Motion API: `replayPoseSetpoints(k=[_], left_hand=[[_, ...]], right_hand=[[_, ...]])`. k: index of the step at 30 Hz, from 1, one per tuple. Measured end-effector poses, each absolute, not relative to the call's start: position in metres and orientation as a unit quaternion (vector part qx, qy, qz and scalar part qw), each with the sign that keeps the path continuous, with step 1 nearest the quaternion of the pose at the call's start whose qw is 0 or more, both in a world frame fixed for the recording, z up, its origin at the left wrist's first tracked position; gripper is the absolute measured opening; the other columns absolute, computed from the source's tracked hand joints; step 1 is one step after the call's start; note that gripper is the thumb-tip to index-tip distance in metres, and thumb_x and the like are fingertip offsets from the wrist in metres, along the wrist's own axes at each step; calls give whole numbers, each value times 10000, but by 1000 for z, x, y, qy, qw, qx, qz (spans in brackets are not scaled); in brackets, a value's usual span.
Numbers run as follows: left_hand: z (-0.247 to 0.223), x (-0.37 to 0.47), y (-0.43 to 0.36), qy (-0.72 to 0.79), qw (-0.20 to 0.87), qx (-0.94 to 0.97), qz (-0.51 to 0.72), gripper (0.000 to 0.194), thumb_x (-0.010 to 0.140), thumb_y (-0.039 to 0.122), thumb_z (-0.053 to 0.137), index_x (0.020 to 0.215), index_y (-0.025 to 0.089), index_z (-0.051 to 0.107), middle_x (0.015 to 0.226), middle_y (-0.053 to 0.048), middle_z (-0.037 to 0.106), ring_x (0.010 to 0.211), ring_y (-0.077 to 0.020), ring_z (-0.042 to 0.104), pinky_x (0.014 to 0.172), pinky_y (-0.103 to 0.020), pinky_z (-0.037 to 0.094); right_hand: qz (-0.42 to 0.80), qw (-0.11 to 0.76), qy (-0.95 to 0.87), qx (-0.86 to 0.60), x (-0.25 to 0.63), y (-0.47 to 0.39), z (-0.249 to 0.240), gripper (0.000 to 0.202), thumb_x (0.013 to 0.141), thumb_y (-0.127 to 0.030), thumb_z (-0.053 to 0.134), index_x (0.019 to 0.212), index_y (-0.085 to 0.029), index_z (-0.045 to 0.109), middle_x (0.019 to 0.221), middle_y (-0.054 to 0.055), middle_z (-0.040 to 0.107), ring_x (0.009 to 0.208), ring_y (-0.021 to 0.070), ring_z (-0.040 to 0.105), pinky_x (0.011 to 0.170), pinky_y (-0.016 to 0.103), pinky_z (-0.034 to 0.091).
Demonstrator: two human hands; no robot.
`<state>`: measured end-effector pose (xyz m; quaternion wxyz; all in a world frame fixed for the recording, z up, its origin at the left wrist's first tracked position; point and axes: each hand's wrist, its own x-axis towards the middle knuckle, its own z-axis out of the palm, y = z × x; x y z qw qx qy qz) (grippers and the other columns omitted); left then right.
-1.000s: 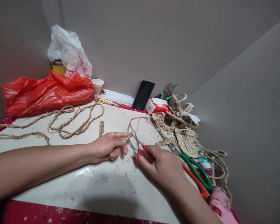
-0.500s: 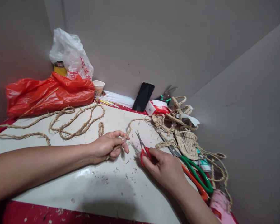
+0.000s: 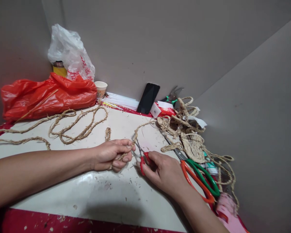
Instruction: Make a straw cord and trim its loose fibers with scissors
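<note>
My left hand is closed around a thin twisted straw rope, which runs from my fingertips up and right towards a pile of braided rope. My right hand grips small red-handled scissors by the loops. Their blades are parted and reach the rope right beside my left fingertips. More rope lies in loops on the white board behind my left forearm, and a short folded piece is just beyond my left hand.
Large scissors with green and orange handles lie right of my right hand. At the back stand a red plastic bag, a paper cup, a phone, a small red box and pliers. Pink cloth is at lower right.
My right hand has moved left with the red scissors, bringing their blades to the rope. The fingers of my left hand have closed more tightly. The camera view has shifted slightly.
</note>
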<state>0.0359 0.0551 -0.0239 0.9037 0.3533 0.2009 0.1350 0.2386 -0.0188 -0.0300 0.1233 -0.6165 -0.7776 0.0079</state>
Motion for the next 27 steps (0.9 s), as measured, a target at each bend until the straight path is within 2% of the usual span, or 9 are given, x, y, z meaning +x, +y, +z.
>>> replayPoseSetpoints(k=[8,17,27], left_hand=[[-22,35,56,216,901,358,117,72,904,188,399,862,202,457,487,91,339,322,-42,179,331,-152,157],[-21,35,58,223,894,368,125,101,917,240,410,849,200,474,477,100,267,325,-38,129,322,-148,126],[-19,35,57,231,891,373,119,138,912,219,425,781,196,461,450,105,269,305,-28,111,309,-130,139]], right_hand=[[-34,107,-794,-598,240,-21,-29,289,817,-385,499,597,-198,483,546,-9,522,495,115,425,535,256,234],[8,131,-780,-612,241,-21,-25,303,797,-381,509,569,-201,425,522,-26,491,463,94,385,507,243,229],[35,124,-796,-591,239,-22,-22,304,801,-349,516,542,-196,475,507,-24,498,463,92,382,506,247,226]])
